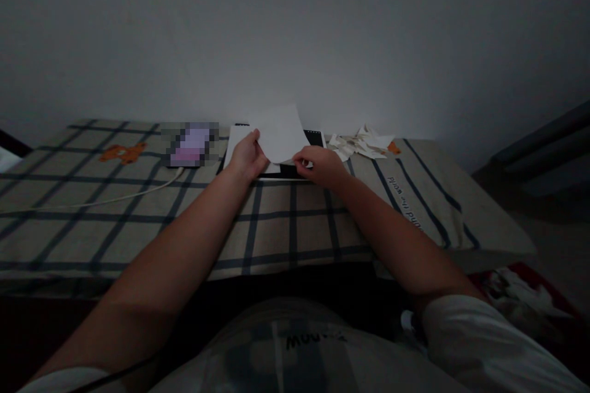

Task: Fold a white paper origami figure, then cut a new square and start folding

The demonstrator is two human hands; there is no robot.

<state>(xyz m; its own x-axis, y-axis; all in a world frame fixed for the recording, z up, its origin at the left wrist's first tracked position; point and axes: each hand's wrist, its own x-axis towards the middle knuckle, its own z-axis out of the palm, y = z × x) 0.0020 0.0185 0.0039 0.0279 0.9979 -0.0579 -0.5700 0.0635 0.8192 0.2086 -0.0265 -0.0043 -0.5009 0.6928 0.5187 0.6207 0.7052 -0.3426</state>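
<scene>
A white sheet of paper is held up at a tilt between my two hands, near the wall. My left hand grips its left edge, thumb on top. At the lower right corner, my right hand pinches the sheet between thumb and fingers. Beneath the sheet lies a black and white notebook or pad with a row of holes along its far edge; the paper and my hands cover most of it.
A phone, blurred out, lies at the left with a white cable. Crumpled paper scraps are heaped to the right. An orange figure shape shows on the checked tablecloth. A red container with white scraps stands lower right.
</scene>
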